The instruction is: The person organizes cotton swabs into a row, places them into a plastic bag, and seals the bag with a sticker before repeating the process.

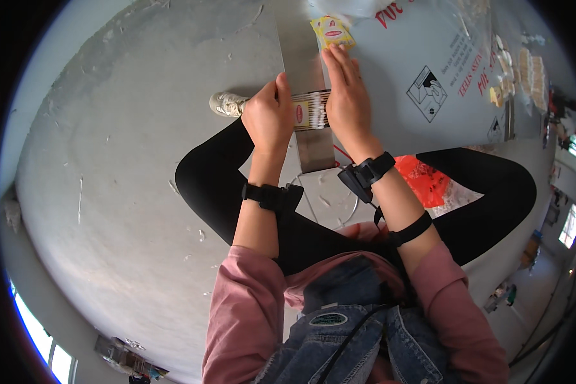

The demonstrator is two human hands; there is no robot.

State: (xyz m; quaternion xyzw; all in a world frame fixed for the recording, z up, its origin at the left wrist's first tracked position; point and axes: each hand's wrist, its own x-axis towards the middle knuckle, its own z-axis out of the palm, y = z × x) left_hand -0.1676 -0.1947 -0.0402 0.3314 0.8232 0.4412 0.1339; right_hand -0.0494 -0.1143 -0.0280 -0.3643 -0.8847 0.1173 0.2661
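Note:
A bundle of white-tipped cotton swabs (317, 110) with a small yellow card (301, 114) lies between my two hands, over the metal strip at the table's left side. My left hand (267, 120) is closed, its curled fingers at the bundle's left end and its thumb pointing up. My right hand (348, 99) has its fingers stretched out and close together, with the palm side against the bundle's right end. Just beyond the right fingertips lies a yellow printed packet (332, 31). The undersides of both hands are hidden.
The table (390, 77) has a grey printed film over it. Clear plastic (355, 6) lies at the far edge. Bundles of swabs or sticks (531, 78) lie at the right. Below the table is a red bag (421, 182). My shoe (227, 104) rests on the floor at left.

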